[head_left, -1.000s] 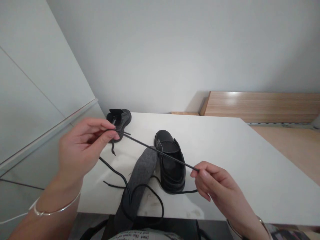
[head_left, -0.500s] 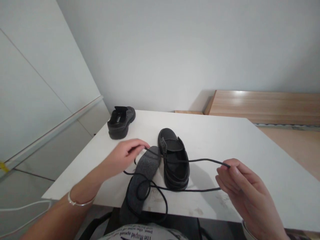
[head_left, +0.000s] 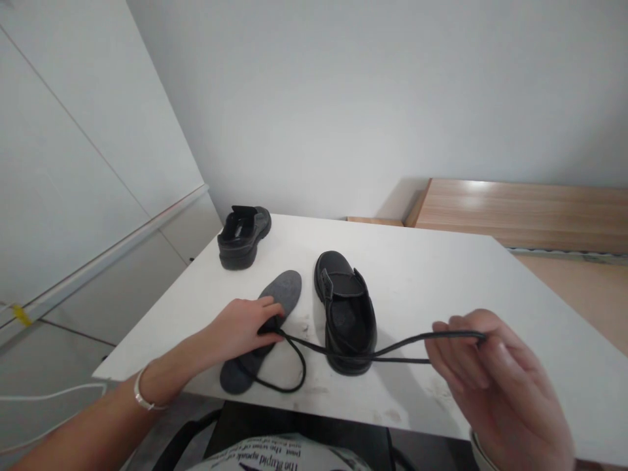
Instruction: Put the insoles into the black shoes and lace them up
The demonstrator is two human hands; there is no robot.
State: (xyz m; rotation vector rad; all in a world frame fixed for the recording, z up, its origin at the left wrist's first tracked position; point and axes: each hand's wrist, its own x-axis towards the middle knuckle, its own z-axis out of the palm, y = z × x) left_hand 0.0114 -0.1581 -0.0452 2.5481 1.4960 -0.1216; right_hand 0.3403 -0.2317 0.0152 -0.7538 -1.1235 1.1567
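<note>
My left hand (head_left: 243, 326) rests on a grey insole (head_left: 267, 327) that lies flat on the white table (head_left: 441, 288), fingers curled over the insole and one end of a black shoelace (head_left: 343, 353). My right hand (head_left: 483, 376) is closed on the lace's other end near the table's front right. The lace runs between my hands, across the heel of a black shoe (head_left: 346, 311) at the table's middle, and loops near the front edge.
A second black shoe (head_left: 244, 237) stands at the table's far left corner. White cabinet panels rise on the left. A wooden bed frame (head_left: 520, 209) lies behind the table on the right. My printed shirt (head_left: 279, 458) shows at the bottom.
My left hand has come down from holding the lace taut in the air onto the insole. The insole now lies fully on the table. My right hand has shifted right with its lace end.
</note>
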